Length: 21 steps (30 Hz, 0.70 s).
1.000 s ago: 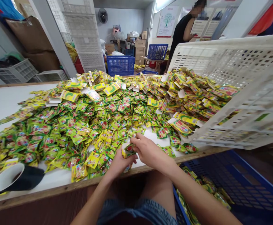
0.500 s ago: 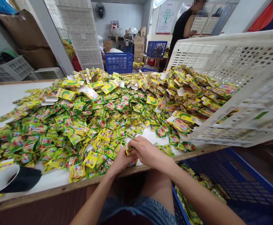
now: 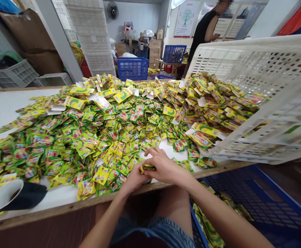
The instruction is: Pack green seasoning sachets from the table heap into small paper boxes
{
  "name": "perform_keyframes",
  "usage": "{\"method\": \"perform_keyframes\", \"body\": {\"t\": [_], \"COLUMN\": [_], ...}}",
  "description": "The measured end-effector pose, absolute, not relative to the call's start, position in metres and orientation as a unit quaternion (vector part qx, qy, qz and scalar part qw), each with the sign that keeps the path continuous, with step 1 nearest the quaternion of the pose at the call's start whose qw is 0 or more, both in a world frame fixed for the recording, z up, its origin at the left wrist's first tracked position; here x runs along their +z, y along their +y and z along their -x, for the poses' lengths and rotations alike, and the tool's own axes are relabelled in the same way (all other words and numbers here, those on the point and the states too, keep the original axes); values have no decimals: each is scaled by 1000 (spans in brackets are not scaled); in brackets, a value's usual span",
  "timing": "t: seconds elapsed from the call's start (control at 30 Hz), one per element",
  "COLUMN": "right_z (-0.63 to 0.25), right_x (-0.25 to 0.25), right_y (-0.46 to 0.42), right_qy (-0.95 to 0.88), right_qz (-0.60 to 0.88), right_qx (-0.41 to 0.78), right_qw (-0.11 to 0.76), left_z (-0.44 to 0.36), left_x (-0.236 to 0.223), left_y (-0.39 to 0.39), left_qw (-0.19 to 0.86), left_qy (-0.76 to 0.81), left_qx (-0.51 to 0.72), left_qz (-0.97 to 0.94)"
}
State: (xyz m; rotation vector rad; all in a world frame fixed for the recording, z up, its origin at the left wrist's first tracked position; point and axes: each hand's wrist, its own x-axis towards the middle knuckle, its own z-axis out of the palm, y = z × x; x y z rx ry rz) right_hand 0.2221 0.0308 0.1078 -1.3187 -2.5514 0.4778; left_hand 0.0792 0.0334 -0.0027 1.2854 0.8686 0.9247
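Note:
At the table's front edge, my left hand (image 3: 134, 178) and my right hand (image 3: 163, 166) meet around a small yellow carton (image 3: 148, 167), mostly hidden by the fingers. My left hand is closed on its near left end. The right thumb and fingers are curled over it from the other side. A wide heap of green and yellow candy sachets (image 3: 88, 132) lies just beyond and to the left of my hands. Yellow cartons with open white flaps (image 3: 74, 102) rest on top of the heap.
A tilted white plastic crate (image 3: 243, 151) spills more cartons at right. At front left lies a dark mug (image 3: 29, 195) with a white inside. Below the wooden edge, a blue crate (image 3: 269, 193) holds packets. A person (image 3: 203, 29) stands at the back.
My fingers have shifted slightly around the carton, and the right index finger is lifted a little, showing more of it. The view has moved slightly; the heap looks unchanged.

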Motion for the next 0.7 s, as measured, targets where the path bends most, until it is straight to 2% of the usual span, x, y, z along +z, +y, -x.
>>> {"method": "perform_keyframes", "body": {"t": [0.1,0.27,0.43,0.7], "right_z": [-221,-224,-228,-219], "right_x": [107,111,109,93], "right_y": [32,29,27,35], "right_qy": [-877,-859,-857,-854], "right_qz": [431,474,487,486], "right_qx": [189,134,124,129], "right_qw": [100,142,115,131], "left_z": [-79,-77,-78,-74], "left_x": [-3,-4,-1,3], "left_y": [32,33,33,31], "left_qw": [628,621,617,630], "left_qy": [374,402,404,420], "left_qx": [397,404,402,400], "left_qz": [-555,-539,-543,-516]}}
